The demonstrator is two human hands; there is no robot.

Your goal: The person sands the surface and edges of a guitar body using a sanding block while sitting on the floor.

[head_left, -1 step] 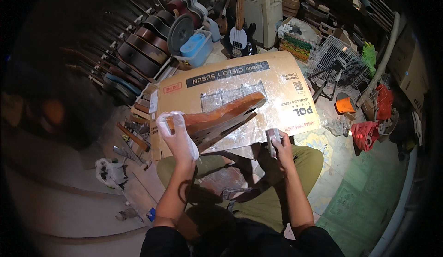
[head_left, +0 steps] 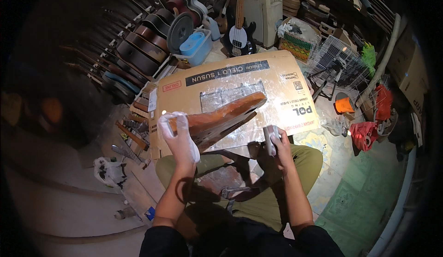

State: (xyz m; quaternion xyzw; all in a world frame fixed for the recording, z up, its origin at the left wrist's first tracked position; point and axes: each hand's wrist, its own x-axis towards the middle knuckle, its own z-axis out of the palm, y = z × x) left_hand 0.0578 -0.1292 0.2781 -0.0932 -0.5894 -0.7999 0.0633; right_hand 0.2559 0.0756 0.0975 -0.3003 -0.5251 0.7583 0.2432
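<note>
Seated low in a crowded instrument workshop, a person works over a flattened cardboard sheet (head_left: 230,86) spread on the floor, its middle streaked with pale, shiny residue. Beyond the sheet, away from the hands, guitar bodies (head_left: 138,49) stand in a dark row, with a black bass guitar (head_left: 238,35) upright near a blue plastic tub (head_left: 196,44) and a white wire rack (head_left: 334,58) off to the right.

Held up over the cardboard is a reddish-brown wooden guitar body (head_left: 221,116), tilted, its far end reaching out past the grip toward the middle of the sheet. The left hand (head_left: 179,139), wrapped in a thin whitish glove or plastic film, is closed around the near end of the wood and carries all its weight. Just to the right of that grip, and apart from the wood, the bare right hand (head_left: 279,144) is closed around a small grey block (head_left: 270,137), which looks like a sanding pad; its exact kind is hard to tell.

Judging from the pose, the risk lies in the one-handed hold: the slick covering on the left hand could let the long piece twist or slip, dropping its far end onto the cardboard and denting an edge. Pressure from the block on the unsupported end might also lever it out of the grip.
</note>
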